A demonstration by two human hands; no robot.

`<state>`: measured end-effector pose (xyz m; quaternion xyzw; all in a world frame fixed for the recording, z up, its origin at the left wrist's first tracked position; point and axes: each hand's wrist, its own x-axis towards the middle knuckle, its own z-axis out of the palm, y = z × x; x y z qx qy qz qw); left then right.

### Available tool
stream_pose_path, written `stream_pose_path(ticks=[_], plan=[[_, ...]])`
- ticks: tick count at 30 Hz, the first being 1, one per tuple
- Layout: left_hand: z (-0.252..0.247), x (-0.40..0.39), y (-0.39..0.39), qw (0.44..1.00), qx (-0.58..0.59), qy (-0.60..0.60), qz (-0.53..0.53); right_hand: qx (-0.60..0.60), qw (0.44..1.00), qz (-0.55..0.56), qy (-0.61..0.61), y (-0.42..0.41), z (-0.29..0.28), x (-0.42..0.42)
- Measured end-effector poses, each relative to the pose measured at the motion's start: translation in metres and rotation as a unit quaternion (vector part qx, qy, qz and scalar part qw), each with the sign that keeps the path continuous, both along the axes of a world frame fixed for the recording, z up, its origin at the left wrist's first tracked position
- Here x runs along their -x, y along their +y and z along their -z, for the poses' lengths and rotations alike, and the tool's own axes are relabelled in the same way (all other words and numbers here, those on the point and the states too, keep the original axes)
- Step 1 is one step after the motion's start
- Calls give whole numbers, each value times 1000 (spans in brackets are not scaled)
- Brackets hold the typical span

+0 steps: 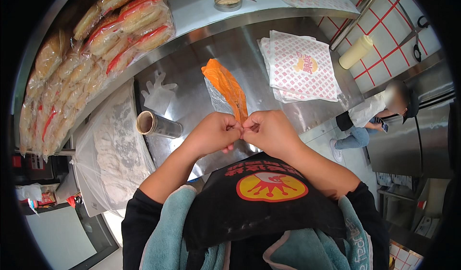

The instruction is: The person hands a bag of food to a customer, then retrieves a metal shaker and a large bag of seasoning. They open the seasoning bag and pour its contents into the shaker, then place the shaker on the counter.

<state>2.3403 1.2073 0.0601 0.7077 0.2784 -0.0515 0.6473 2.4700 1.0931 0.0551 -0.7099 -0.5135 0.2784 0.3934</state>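
My left hand (218, 131) and my right hand (270, 131) meet over the near side of a stainless steel table (191, 68). Both pinch the near end of an orange and silver plastic packet (228, 86), thumbs and fingertips almost touching. The packet stretches away from my fingers over the steel, its far end folded narrow. Whether its near edge is torn cannot be seen behind my fingers. Left of my left hand lies an open metal canister (167, 125) with its mouth to the left. A clear disposable glove (158, 93) lies flat beyond it.
Printed paper sheets (302, 72) are stacked at the right. A cream squeeze bottle (356, 52) and scissors (414, 36) are by the tiled wall. Bagged bread rolls (126, 28) and a round tin (228, 3) sit on the raised shelf. Plastic covers a floury tray (115, 144). A person (367, 115) is at right.
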Motion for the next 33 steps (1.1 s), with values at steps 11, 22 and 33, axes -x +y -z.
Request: stream_pose_path(ticks=[11,22,33], plan=[[39,1,-17,987,-88,-88,-101,-29,994,-32,-104,2,4,2],[52,-5,-36,927,140,-138,-318,-80,993,79,-28,2,26,22],[14,-6,-5,950,-304,-58,29,-94,985,60,-133,-4,24,15]])
